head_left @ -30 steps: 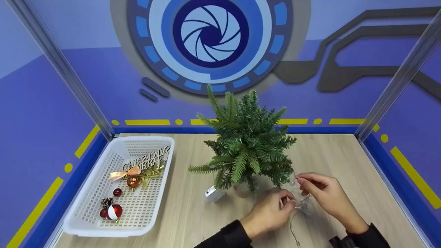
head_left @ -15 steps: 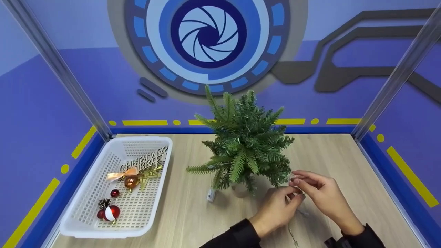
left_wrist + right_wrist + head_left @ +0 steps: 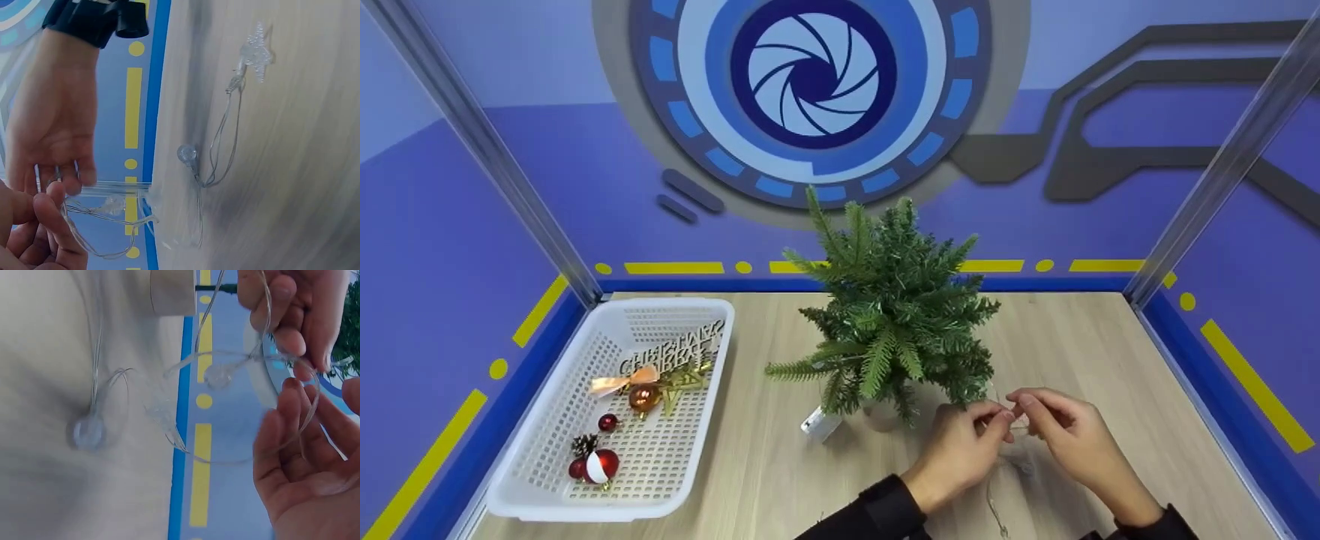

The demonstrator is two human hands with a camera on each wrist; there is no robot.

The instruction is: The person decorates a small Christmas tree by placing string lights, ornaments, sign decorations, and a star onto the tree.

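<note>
Both hands work on a string of clear fairy lights (image 3: 87,432), close to the right lower branches of a small artificial Christmas tree (image 3: 896,307). My left hand (image 3: 960,446) pinches the thin wire between thumb and forefinger. Just to its right, my right hand (image 3: 1076,439) pinches the same string, fingertips almost meeting the left ones. A loop of wire with a round bulb (image 3: 218,376) hangs below the fingers in the right wrist view. On the table lie a star-shaped light (image 3: 257,53) and another round bulb (image 3: 187,154). Left of the tree's pot (image 3: 881,417) is a white battery box (image 3: 820,424).
At the left stands a white perforated basket (image 3: 701,457). It holds red baubles (image 3: 607,463), a copper bauble (image 3: 644,398), a peach bow (image 3: 622,380), a pinecone (image 3: 583,445) and wooden lettering (image 3: 671,351). A blue printed wall (image 3: 720,240) closes off the back.
The hands came together by the branches, then shifted slightly down and right, still on the wire. The battery box swung upright and is tilted again. The basket stayed put.
</note>
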